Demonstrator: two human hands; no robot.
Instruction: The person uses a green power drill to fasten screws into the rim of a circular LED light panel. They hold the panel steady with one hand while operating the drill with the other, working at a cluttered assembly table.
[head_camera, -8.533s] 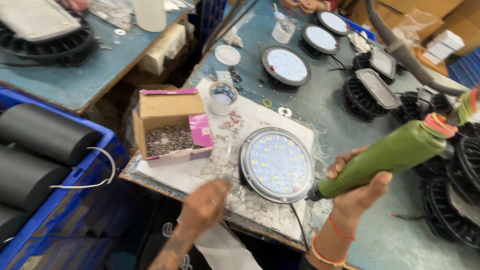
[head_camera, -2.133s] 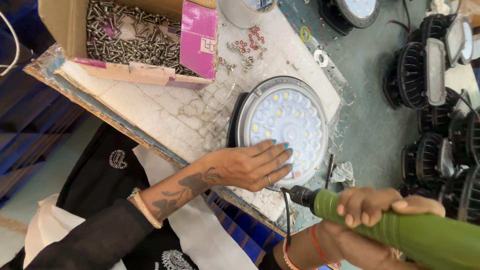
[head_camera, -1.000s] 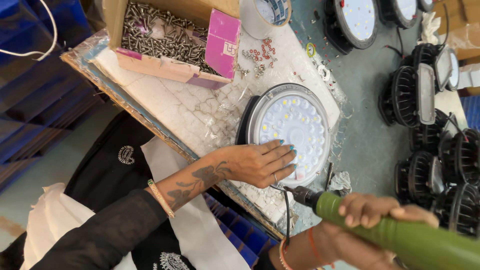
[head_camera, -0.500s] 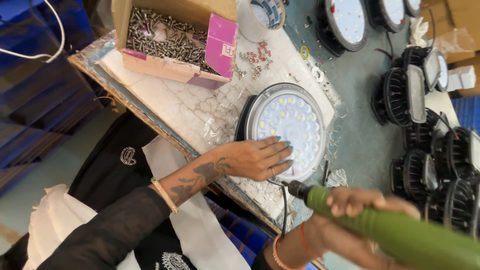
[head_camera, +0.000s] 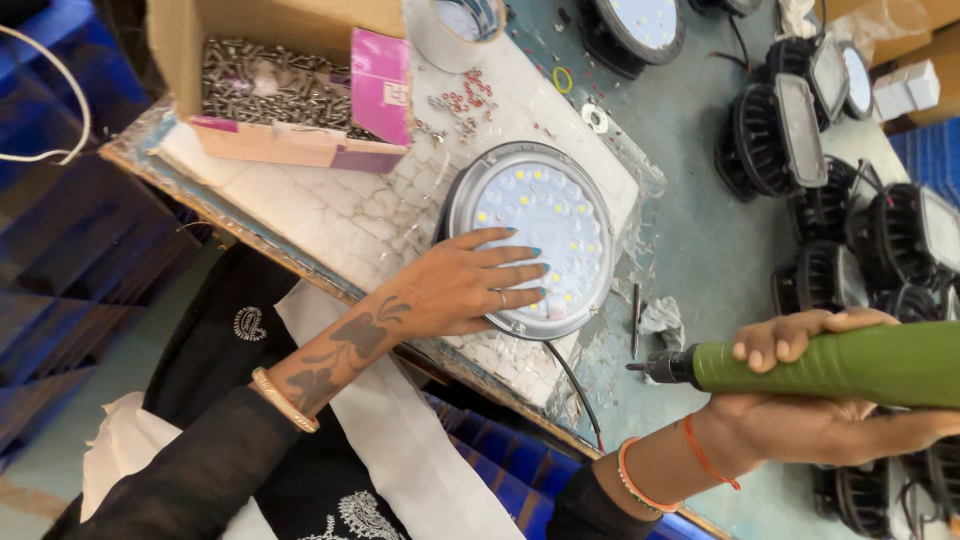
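The green screwdriver (head_camera: 830, 362) has pulled back to the lower right, right hand (head_camera: 810, 400) gripping it; left hand (head_camera: 470, 285) lies flat, steadying the round lamp (head_camera: 535, 230) mid-frame.

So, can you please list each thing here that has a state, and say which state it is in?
Round lamp: face up on the white pad, not lit.
Left hand: flat on the lamp, fingers spread.
Right hand: closed around the green screwdriver.
Green screwdriver: held level, tip off the lamp.
Cardboard box: open, holding screws.
Black lamps: on the table, unlit.
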